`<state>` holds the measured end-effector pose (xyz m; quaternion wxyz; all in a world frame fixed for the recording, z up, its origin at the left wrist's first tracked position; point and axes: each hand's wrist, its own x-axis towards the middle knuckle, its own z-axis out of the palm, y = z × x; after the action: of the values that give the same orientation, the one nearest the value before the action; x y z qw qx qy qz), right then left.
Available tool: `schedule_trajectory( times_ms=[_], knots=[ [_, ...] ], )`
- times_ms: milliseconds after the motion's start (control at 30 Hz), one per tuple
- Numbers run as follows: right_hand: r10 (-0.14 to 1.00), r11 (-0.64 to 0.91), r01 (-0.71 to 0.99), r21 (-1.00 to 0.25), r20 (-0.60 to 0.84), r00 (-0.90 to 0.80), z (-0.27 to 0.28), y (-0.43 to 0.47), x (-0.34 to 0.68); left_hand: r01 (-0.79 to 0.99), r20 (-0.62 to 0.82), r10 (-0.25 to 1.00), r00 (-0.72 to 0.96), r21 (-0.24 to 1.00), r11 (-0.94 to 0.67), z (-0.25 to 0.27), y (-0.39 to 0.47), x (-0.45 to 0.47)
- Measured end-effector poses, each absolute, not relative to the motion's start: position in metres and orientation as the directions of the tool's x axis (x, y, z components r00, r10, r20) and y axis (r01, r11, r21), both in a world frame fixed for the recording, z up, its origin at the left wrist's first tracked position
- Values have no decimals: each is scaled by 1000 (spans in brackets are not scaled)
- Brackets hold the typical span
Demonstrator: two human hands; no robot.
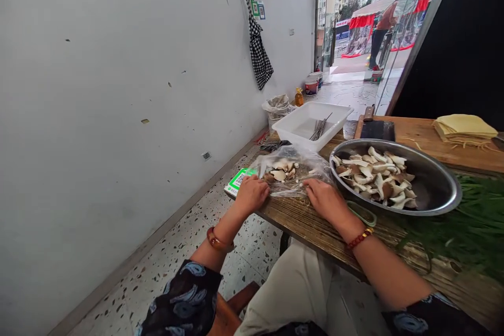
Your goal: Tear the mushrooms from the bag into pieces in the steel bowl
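Observation:
A clear plastic bag [311,160] lies at the table's near-left corner, with mushroom pieces [280,174] and small scraps inside. My left hand [252,194] is closed on the bag's near-left edge, its fingers curled. On the bag's near-right edge, my right hand [323,198] has its fingers bent over the plastic; the fingertips are partly hidden. Right of the bag stands a wide steel bowl [435,191] holding many torn oyster mushroom pieces [376,176]. A green-handled tool [364,214] lies under the bowl's near side, next to my right wrist.
A white plastic tub [291,134] holding thin metal sticks stands behind the bag. Beyond the bowl, a cleaver [376,128] and stacked yellow sheets [466,128] rest on a cutting board [413,131]. Leafy greens [468,231] cover the right side. A wall [118,142] runs along the left.

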<state>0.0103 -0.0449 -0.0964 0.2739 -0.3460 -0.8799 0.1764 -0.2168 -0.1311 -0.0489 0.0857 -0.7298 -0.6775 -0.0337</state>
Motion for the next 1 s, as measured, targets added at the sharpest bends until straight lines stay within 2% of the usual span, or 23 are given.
schedule_trajectory(
  times_ms=[67,133,233,367,433,567,667,800,867,900,1000],
  knots=[
    [713,693,518,-502,366,-599,-98,-43,11,993,102,994,47,-110,-35,-46,-133,-216],
    [708,696,504,-512,371,-601,-99,-42,10,994,97,995,-8,-106,18,-44,-132,-213],
    [699,702,473,-532,387,-602,-100,-43,10,998,222,973,-56,-28,64,-41,-125,-206],
    [698,700,454,-551,392,-599,-99,-43,10,997,327,944,-37,69,15,-43,-105,-204],
    [703,693,452,-562,387,-597,-98,-43,10,998,311,950,-32,52,16,-45,-95,-205],
    [702,691,440,-574,387,-598,-96,-44,9,990,224,966,-127,-36,139,-50,-78,-209],
    [702,692,443,-570,388,-597,-95,-45,8,984,175,970,-170,-29,177,-53,-69,-210],
    [700,697,459,-551,381,-604,-92,-46,8,990,162,976,-143,5,144,-52,-65,-214],
    [701,697,460,-551,386,-600,-91,-46,8,989,178,976,-126,94,110,-49,-65,-216],
    [701,697,454,-555,393,-595,-91,-46,8,980,203,972,-121,182,84,-47,-65,-217],
    [697,701,412,-582,435,-570,-90,-46,8,840,323,931,-170,541,-34,-40,-68,-214]
  ],
)
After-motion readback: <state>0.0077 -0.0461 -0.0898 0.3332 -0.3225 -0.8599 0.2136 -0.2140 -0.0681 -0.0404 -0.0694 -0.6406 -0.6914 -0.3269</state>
